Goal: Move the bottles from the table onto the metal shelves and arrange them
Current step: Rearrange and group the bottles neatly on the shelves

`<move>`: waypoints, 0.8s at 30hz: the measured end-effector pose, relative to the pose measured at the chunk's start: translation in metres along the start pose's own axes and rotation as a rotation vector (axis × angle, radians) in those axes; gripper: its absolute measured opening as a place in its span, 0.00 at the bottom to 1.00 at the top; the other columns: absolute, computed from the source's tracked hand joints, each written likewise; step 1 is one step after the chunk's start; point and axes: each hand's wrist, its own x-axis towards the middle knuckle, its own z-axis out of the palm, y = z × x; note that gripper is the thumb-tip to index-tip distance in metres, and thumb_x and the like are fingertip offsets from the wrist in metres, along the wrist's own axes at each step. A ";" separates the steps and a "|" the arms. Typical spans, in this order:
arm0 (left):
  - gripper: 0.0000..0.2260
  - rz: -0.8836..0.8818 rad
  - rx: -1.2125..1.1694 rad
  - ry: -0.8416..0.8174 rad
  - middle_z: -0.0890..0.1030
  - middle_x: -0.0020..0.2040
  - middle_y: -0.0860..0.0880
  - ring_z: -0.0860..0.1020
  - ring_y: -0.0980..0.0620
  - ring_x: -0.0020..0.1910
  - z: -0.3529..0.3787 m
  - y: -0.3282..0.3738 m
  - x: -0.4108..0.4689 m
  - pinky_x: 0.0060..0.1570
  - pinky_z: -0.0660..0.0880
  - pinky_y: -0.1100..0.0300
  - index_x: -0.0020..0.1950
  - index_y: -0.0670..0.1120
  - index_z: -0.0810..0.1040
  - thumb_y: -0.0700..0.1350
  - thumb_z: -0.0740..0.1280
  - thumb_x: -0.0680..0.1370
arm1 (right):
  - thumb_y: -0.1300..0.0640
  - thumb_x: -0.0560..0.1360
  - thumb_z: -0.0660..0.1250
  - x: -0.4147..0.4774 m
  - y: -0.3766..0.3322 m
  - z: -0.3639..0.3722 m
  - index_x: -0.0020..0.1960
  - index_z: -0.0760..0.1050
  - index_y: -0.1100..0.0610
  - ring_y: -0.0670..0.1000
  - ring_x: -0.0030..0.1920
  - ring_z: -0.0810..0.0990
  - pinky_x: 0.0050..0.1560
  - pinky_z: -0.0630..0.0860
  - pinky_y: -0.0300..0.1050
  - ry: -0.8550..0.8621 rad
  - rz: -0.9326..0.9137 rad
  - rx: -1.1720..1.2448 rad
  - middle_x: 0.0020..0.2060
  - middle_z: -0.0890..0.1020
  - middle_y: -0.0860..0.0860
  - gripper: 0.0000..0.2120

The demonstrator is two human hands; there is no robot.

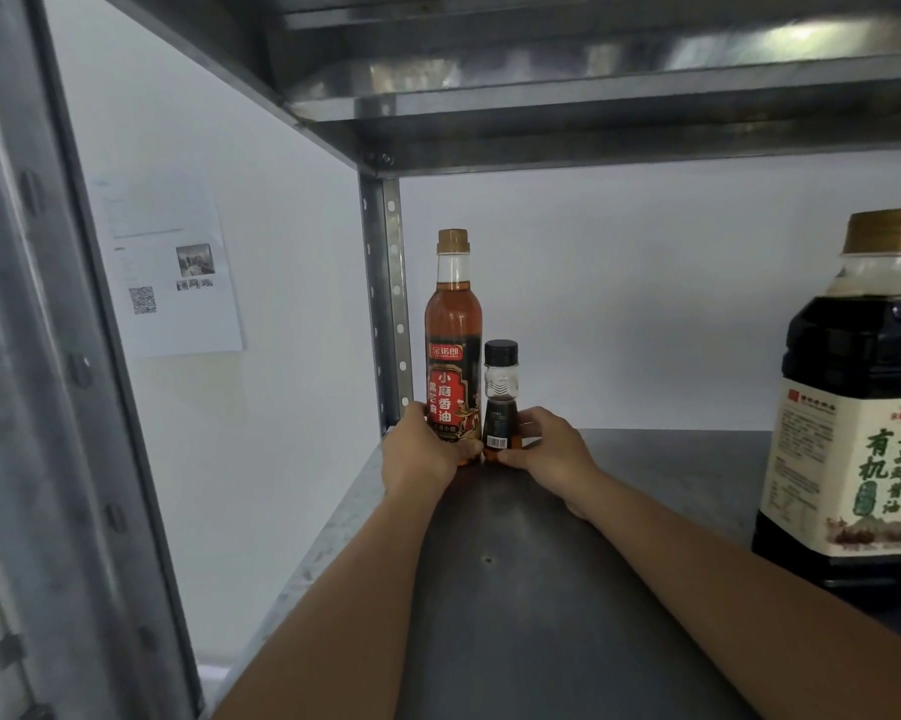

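Two bottles are stood upright at the back left corner of the metal shelf [646, 589], touching each other beside the perforated post [386, 304]. The tall oil bottle [452, 345] is gripped low down by the left hand [422, 449], and the small dark bottle [500, 397] is gripped at its base by the right hand [547, 444]. A large soy sauce jug [853, 407] is stood well apart at the right.

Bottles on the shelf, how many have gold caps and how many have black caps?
Gold caps: 2, the tall sesame oil bottle and the big soy sauce jug.
Black caps: 1, the small bottle.
Total: 3 bottles.
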 end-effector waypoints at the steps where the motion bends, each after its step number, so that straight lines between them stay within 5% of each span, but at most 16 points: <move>1: 0.32 0.002 0.008 -0.001 0.76 0.64 0.48 0.74 0.46 0.63 0.000 0.000 0.000 0.62 0.72 0.46 0.66 0.47 0.68 0.52 0.77 0.67 | 0.57 0.70 0.73 0.001 0.001 0.000 0.64 0.69 0.55 0.53 0.60 0.75 0.61 0.72 0.49 -0.003 -0.007 0.001 0.63 0.76 0.53 0.25; 15: 0.30 0.010 0.337 0.080 0.71 0.67 0.39 0.68 0.39 0.66 -0.014 0.005 -0.052 0.65 0.68 0.47 0.70 0.40 0.61 0.53 0.67 0.76 | 0.49 0.69 0.72 -0.054 0.001 -0.024 0.73 0.59 0.56 0.55 0.67 0.69 0.65 0.69 0.49 -0.037 0.007 -0.252 0.69 0.69 0.54 0.38; 20: 0.24 0.185 0.514 -0.036 0.72 0.63 0.39 0.69 0.39 0.63 -0.038 0.008 -0.121 0.61 0.68 0.49 0.67 0.43 0.67 0.54 0.64 0.77 | 0.48 0.75 0.66 -0.156 -0.007 -0.074 0.60 0.74 0.55 0.51 0.58 0.75 0.60 0.72 0.48 -0.239 -0.252 -0.412 0.58 0.77 0.52 0.17; 24: 0.13 0.427 0.605 -0.240 0.77 0.53 0.48 0.72 0.46 0.57 -0.041 0.012 -0.159 0.57 0.69 0.54 0.53 0.51 0.75 0.58 0.61 0.77 | 0.52 0.76 0.65 -0.227 0.008 -0.138 0.60 0.76 0.54 0.44 0.56 0.74 0.55 0.67 0.32 -0.290 -0.332 -0.385 0.56 0.78 0.48 0.13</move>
